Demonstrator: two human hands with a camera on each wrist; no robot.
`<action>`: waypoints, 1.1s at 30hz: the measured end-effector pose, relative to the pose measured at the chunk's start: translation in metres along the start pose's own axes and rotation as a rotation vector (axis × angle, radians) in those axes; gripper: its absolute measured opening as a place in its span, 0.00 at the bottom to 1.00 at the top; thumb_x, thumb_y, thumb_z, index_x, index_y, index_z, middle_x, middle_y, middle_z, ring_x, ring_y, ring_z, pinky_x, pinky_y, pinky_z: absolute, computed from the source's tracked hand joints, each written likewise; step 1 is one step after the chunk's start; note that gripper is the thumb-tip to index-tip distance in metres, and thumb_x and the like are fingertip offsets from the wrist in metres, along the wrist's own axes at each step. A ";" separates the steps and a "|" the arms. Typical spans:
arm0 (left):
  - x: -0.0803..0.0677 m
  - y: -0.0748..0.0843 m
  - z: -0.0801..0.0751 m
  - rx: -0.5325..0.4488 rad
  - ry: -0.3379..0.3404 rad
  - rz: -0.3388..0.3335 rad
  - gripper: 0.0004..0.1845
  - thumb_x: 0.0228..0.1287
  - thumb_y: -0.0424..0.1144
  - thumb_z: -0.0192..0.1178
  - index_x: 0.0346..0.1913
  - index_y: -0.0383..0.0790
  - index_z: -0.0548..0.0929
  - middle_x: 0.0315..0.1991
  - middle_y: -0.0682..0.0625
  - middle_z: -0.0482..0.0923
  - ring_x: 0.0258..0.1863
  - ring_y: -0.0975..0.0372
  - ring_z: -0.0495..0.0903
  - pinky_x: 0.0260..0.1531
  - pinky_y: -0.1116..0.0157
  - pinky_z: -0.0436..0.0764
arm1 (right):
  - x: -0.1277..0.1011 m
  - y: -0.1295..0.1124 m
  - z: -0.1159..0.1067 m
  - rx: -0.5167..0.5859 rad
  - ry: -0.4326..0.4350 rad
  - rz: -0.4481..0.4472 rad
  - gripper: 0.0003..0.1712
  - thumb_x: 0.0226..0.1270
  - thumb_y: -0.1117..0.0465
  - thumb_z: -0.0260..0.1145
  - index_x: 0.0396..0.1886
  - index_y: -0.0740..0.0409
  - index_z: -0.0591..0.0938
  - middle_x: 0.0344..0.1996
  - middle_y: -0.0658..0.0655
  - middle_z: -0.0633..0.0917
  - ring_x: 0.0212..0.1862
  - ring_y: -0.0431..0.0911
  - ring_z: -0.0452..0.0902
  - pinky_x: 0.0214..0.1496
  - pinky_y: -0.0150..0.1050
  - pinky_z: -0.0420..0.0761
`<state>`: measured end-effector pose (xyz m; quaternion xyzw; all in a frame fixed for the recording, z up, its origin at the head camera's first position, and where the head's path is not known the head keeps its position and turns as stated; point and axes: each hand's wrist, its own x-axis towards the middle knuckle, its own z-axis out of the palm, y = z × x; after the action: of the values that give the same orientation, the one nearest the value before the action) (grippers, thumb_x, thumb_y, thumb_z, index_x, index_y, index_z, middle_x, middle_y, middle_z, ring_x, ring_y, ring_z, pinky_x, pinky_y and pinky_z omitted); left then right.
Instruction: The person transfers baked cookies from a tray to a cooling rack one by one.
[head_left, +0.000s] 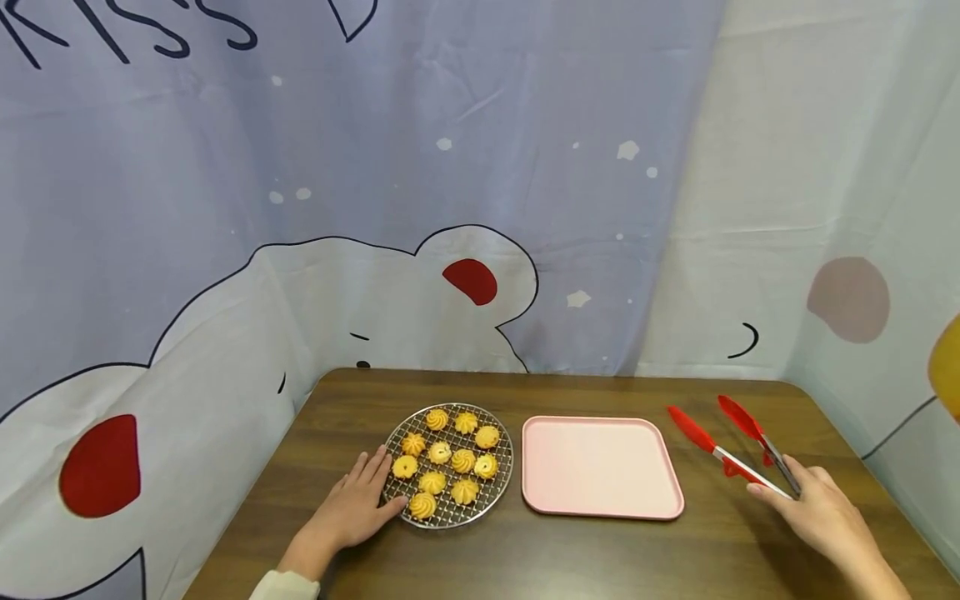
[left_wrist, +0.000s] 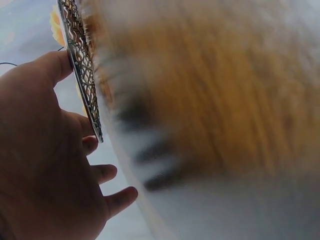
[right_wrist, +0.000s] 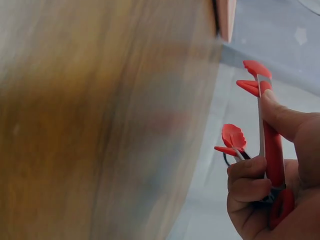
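My left hand (head_left: 358, 502) lies at the left edge of a round metal wire rack (head_left: 501, 503), fingers spread and thumb near its front rim. In the left wrist view, the thumb (left_wrist: 59, 64) and a finger touch the rim, the other fingers extending past it. Several golden piped cookies (head_left: 462, 461) sit spaced out on the mesh. Over the right side of the table, my right hand (head_left: 821, 510) grips red-tipped metal tongs (head_left: 757, 477). Their arms stand apart with nothing between the tips. In the right wrist view, the thumb lies along one red-covered arm, fingers curled round the handle end.
A pink rectangular tray (head_left: 602, 467) lies bare between the rack and the tongs. All of it stands on a brown wooden table (head_left: 570, 558). Behind and beside the table hangs a printed cloth (head_left: 570, 208) with bear drawings.
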<state>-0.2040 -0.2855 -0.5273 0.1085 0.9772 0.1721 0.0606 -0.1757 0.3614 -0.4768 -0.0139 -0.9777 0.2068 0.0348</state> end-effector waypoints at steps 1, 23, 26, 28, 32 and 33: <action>0.000 0.000 0.000 0.003 0.000 0.001 0.46 0.73 0.65 0.51 0.79 0.33 0.57 0.81 0.38 0.47 0.79 0.37 0.45 0.70 0.33 0.55 | 0.000 0.003 0.000 -0.002 -0.004 0.002 0.53 0.74 0.37 0.60 0.69 0.84 0.59 0.50 0.83 0.71 0.45 0.71 0.77 0.37 0.61 0.77; 0.004 -0.003 0.004 0.001 0.005 0.007 0.46 0.73 0.65 0.52 0.78 0.32 0.58 0.81 0.37 0.47 0.78 0.36 0.44 0.69 0.32 0.56 | -0.008 0.038 0.011 -0.022 -0.169 0.066 0.58 0.79 0.35 0.50 0.68 0.91 0.47 0.53 0.93 0.61 0.53 0.85 0.66 0.46 0.74 0.74; 0.005 -0.003 0.004 -0.002 0.000 0.006 0.46 0.73 0.64 0.53 0.78 0.31 0.58 0.81 0.36 0.47 0.78 0.35 0.44 0.69 0.32 0.55 | -0.009 0.038 0.011 -0.027 -0.160 0.062 0.58 0.78 0.35 0.51 0.69 0.91 0.47 0.52 0.93 0.62 0.53 0.85 0.65 0.47 0.74 0.73; 0.005 -0.004 0.005 -0.004 -0.005 0.004 0.46 0.73 0.64 0.53 0.78 0.31 0.58 0.81 0.36 0.46 0.78 0.36 0.44 0.69 0.32 0.55 | -0.010 0.037 0.011 0.006 -0.155 0.067 0.55 0.78 0.37 0.53 0.70 0.87 0.49 0.43 0.88 0.70 0.44 0.76 0.76 0.42 0.65 0.79; 0.005 -0.004 0.005 -0.019 -0.011 0.000 0.45 0.73 0.63 0.53 0.79 0.32 0.57 0.81 0.37 0.46 0.79 0.36 0.44 0.69 0.32 0.55 | -0.015 0.034 0.013 0.115 -0.166 0.108 0.47 0.77 0.40 0.58 0.69 0.77 0.54 0.20 0.62 0.77 0.21 0.50 0.78 0.25 0.42 0.78; 0.005 -0.004 0.005 -0.024 -0.009 0.000 0.45 0.73 0.63 0.53 0.79 0.32 0.58 0.81 0.37 0.46 0.79 0.36 0.44 0.69 0.32 0.55 | -0.016 0.033 0.013 0.143 -0.172 0.125 0.46 0.76 0.40 0.58 0.69 0.75 0.55 0.17 0.56 0.76 0.18 0.46 0.76 0.22 0.38 0.76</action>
<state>-0.2088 -0.2863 -0.5342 0.1086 0.9748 0.1832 0.0663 -0.1606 0.3859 -0.5030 -0.0543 -0.9570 0.2784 -0.0610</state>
